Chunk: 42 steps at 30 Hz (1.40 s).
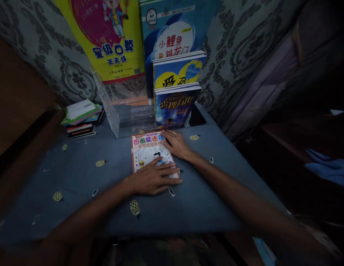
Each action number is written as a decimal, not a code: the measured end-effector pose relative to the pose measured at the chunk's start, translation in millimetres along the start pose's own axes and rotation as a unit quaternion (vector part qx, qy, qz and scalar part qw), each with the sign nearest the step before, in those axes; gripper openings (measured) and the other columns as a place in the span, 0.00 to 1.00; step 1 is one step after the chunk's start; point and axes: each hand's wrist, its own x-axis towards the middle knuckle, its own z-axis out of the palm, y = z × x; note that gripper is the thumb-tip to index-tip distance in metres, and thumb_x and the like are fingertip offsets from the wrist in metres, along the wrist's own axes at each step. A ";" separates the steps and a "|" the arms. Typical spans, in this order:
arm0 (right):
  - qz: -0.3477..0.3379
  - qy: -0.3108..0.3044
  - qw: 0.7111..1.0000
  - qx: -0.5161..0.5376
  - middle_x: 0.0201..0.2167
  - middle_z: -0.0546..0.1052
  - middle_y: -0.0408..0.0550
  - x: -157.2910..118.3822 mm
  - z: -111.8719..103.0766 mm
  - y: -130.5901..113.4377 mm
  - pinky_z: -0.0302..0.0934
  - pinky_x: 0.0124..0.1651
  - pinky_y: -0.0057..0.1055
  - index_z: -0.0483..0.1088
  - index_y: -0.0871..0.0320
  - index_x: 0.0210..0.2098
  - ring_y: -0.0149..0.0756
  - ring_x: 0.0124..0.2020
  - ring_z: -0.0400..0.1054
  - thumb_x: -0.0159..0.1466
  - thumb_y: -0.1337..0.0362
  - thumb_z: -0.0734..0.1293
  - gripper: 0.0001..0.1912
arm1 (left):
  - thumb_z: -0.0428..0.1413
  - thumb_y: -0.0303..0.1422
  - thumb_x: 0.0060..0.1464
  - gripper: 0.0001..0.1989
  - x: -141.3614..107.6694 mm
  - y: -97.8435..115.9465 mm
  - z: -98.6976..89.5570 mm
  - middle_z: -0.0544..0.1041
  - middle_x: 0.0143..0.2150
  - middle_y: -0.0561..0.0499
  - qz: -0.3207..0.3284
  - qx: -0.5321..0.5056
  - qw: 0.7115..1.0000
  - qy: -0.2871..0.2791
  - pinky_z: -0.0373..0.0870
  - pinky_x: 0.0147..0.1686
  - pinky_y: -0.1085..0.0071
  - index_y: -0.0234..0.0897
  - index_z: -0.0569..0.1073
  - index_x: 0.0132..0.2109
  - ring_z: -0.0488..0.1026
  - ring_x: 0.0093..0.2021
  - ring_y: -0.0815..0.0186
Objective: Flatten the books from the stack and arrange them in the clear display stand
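Observation:
A picture book (145,149) with a brown-edged cover and colourful Chinese title lies on the blue tablecloth (111,203). My left hand (153,178) rests flat across its lower part, fingers spread and pointing right. Over the book's upper right edge lies my right hand (176,143), its fingers stretched out toward the title. Parts of the cover are hidden beneath both hands. Just behind the book stands a clear acrylic book rack (115,123). Its right side holds a dark blue book (174,105), with a blue-and-yellow book (179,70) behind that.
A tall yellow workbook (116,68) and a teal book (176,26) stand at the back of the rack. Left of it sits a stack of thin books (81,116). A dark flat object (198,116) lies right of the rack. Patterned curtain (244,48) hangs behind the table.

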 end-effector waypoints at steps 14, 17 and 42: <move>0.007 -0.018 0.999 -0.032 0.69 0.62 0.62 -61.1 10.7 -47.7 0.48 0.70 0.59 0.64 0.61 0.65 0.51 0.72 0.51 0.72 0.59 0.57 0.25 | 0.47 0.35 0.70 0.16 -3.5 0.5 3.1 0.81 0.42 0.45 0.014 0.071 0.993 0.097 0.71 0.49 0.64 0.34 0.77 0.42 0.76 0.46 0.61; 0.004 -0.021 0.999 -0.045 0.69 0.62 0.63 -75.4 12.9 -56.6 0.48 0.70 0.58 0.63 0.62 0.66 0.51 0.72 0.51 0.73 0.60 0.54 0.25 | 0.48 0.34 0.69 0.16 -4.6 0.2 4.3 0.80 0.35 0.47 0.019 0.104 0.986 0.130 0.71 0.41 0.66 0.34 0.76 0.36 0.75 0.39 0.62; 0.011 -0.074 0.989 -0.128 0.72 0.58 0.58 -83.8 3.5 -72.6 0.47 0.71 0.51 0.60 0.61 0.68 0.46 0.73 0.49 0.73 0.58 0.52 0.28 | 0.43 0.48 0.69 0.32 -63.7 4.0 19.4 0.54 0.74 0.34 -0.307 0.041 0.948 0.077 0.46 0.71 0.47 0.31 0.58 0.70 0.46 0.75 0.51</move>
